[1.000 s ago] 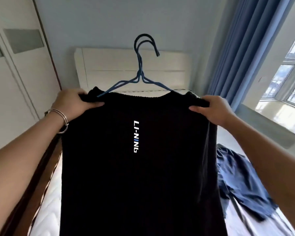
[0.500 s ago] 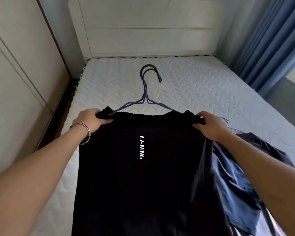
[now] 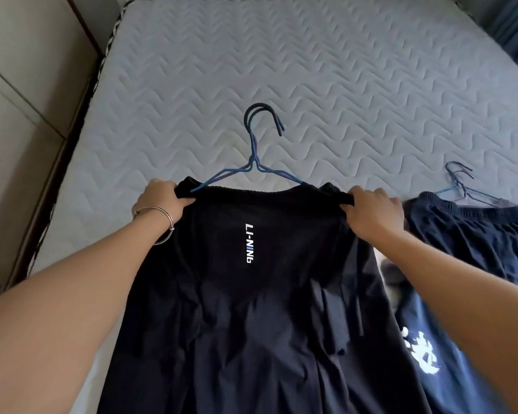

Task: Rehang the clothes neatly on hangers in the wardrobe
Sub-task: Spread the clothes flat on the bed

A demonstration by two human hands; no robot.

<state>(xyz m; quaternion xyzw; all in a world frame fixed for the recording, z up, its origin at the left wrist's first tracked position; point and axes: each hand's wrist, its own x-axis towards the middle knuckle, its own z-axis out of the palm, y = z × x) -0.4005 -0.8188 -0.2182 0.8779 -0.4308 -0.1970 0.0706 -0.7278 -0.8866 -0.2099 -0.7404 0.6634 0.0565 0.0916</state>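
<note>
To our right lie navy shorts [image 3: 473,234] on the mattress [image 3: 326,70]; our left hand [image 3: 159,201] and right hand [image 3: 371,213] pinch the black garment's [image 3: 251,309] waistband corners, its hanger [image 3: 259,150] hook pointing away from us

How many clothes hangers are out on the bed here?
4, it seems: two stacked blue hangers inside the black garment that both hands hold, and what look like two more hangers at the dark garment on the right. Others may be hidden under cloth.

Soft daylight from right – dim near bottom; edges bowed by wide-angle lens, mild blur.
</note>
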